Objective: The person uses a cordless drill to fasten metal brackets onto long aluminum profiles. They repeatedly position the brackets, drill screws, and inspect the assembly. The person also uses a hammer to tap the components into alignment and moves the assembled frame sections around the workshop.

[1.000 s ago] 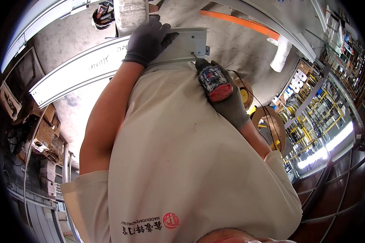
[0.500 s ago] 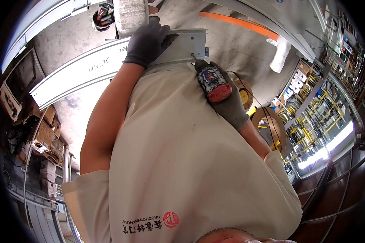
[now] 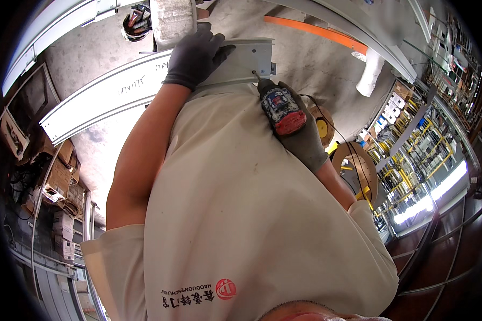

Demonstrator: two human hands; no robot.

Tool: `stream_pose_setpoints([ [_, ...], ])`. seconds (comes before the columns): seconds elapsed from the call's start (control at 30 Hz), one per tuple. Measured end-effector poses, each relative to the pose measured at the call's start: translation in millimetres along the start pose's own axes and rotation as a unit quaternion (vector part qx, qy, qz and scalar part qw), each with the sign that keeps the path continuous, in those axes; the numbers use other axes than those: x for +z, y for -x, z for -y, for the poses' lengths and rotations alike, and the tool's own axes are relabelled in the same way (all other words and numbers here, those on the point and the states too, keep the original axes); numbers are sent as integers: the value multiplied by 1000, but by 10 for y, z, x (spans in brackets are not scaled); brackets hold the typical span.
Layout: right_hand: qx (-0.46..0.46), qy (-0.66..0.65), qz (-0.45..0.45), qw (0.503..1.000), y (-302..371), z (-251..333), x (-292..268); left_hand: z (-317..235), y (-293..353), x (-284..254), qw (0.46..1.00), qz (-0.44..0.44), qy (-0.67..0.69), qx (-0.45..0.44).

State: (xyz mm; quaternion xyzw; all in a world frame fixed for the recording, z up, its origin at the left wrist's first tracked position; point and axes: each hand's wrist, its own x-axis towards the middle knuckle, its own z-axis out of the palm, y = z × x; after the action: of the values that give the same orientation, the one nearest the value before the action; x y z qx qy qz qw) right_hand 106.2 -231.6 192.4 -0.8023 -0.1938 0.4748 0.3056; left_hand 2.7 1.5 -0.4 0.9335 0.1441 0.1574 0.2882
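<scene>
A long white metal profile point(image 3: 107, 95) with raised edges and handwriting lies crosswise in front of my body. My left hand point(image 3: 194, 60), in a dark grey glove, grips it near its right end, fingers over the far edge and thumb pointing right. My right hand point(image 3: 309, 143), gloved too, is wrapped round a worn black-and-red power drill point(image 3: 283, 111). The drill's bit meets the profile's near right corner, at a small dark hole or screw point(image 3: 254, 72). Most of the right fingers are hidden behind the drill.
A pale padded block point(image 3: 172, 21) stands beyond my left hand, with a container of tools point(image 3: 136, 24) beside it. An orange bar point(image 3: 316, 33) lies on the floor farther off. Cable reels point(image 3: 359, 168) and a black cord are at right; cardboard boxes point(image 3: 59, 179) at left.
Almost nothing differs. Both hands, the drill and the profile keep their places.
</scene>
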Motion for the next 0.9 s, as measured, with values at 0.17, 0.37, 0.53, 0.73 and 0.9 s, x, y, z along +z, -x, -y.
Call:
stream_pose_setpoints([
  [0.17, -12, 31, 0, 999, -5, 64, -17, -25, -4, -37, 1000, 3, -3, -6],
  [0.37, -38, 31, 12, 999, -30, 90, -50, -31, -23, -42, 1000, 9, 9, -17],
  [0.53, -18, 36, 19, 999, -29, 23, -60, -47, -20, -56, 1000, 6, 15, -19],
  [0.73, -43, 49, 25, 998, -47, 9, -75, -28, -10, -20, 1000, -10, 0, -12],
  [0.9, -41, 67, 29, 996, -48, 15, -85, -38, -23, -45, 1000, 0, 5, -16],
])
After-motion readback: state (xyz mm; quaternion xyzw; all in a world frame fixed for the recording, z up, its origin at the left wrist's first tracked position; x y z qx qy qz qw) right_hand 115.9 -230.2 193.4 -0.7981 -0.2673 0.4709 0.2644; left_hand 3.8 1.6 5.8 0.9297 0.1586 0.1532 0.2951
